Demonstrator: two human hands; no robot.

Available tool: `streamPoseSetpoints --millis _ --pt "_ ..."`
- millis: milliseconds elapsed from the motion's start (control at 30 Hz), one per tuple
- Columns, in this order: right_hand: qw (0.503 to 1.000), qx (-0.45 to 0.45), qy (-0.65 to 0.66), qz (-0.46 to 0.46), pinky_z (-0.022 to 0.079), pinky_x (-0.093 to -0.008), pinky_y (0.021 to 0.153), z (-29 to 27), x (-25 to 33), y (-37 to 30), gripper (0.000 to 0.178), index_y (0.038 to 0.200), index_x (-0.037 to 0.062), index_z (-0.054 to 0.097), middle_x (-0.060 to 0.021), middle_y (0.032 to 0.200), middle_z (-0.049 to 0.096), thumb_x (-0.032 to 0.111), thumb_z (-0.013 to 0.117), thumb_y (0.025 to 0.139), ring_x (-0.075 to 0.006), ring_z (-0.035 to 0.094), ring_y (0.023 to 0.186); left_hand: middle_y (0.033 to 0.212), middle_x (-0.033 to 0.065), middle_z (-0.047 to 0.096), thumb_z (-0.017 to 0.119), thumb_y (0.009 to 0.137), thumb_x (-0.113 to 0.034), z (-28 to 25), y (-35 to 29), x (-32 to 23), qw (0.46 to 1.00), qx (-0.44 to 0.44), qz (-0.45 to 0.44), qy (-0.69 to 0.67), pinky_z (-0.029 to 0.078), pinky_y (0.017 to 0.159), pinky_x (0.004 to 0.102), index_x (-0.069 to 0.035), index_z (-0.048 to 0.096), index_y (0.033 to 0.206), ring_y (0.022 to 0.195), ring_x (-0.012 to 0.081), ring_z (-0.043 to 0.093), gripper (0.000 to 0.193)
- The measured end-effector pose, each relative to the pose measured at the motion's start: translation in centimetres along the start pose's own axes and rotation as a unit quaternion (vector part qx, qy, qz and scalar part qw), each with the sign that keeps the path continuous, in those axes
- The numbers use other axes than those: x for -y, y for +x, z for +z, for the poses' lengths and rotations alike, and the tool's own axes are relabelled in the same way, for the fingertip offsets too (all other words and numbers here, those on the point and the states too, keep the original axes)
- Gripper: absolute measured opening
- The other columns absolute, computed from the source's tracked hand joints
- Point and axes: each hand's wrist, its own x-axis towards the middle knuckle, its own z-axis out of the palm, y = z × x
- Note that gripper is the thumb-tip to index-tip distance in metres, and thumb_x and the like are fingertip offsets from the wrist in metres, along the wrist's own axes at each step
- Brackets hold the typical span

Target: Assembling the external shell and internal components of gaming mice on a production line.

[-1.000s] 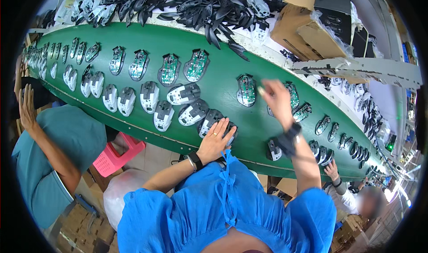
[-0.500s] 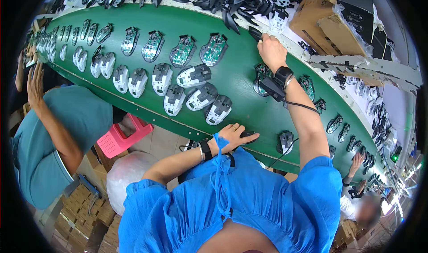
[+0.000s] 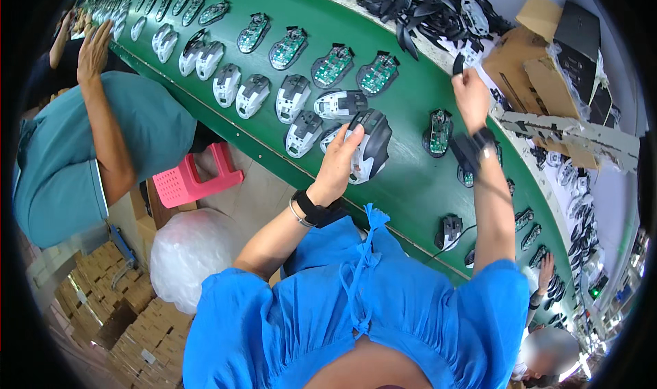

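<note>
My left hand grips a computer mouse with a dark top and pale sides, thumb lying across it. The mouse is above the green work surface, in front of several grey-and-white mouse shells. Out to the right, my right hand pinches the end of a curved black plastic piece close to the pale ledge. Nearest below that hand lies a mouse base with a green circuit board.
Circuit-board bases line the green belt. A heap of black plastic pieces and an open cardboard box lie beyond the ledge. A cabled mouse sits near the front edge. A co-worker in teal sits left.
My left hand has risen from the front edge and now shows a mouse in its grip. My right hand has drawn a black piece slightly back from the ledge. The view has shifted.
</note>
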Motion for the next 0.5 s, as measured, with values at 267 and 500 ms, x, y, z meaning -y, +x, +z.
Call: streamPoseSetpoints --millis 267,500 --pt "0.726 0.208 0.643 0.130 0.044 -0.0224 0.071 -5.8 6.9 -15.5 0.007 0.092 0.0022 0.062 0.0030 0.084 0.060 0.003 0.059 0.086 -0.0051 0.054 0.076 0.110 0.0059 0.059 0.070 0.083 -0.043 1.4 -0.7 -0.2 1.000 -0.011 0.015 0.013 0.046 0.070 0.0254 -0.001 0.033 0.140 0.093 0.0117 0.057 0.080" --pt "0.740 0.258 0.613 0.100 0.039 -0.0268 0.085 -5.9 5.9 -16.0 0.006 0.091 0.0036 0.061 0.0020 0.099 0.059 0.007 0.059 0.086 -0.0065 0.051 0.092 0.105 0.0092 0.059 0.082 0.066 -0.015 1.1 -2.4 -3.3 0.871 0.042 0.276 0.404 0.047 0.085 0.0297 -0.003 0.053 0.116 0.096 0.0171 0.059 0.059"
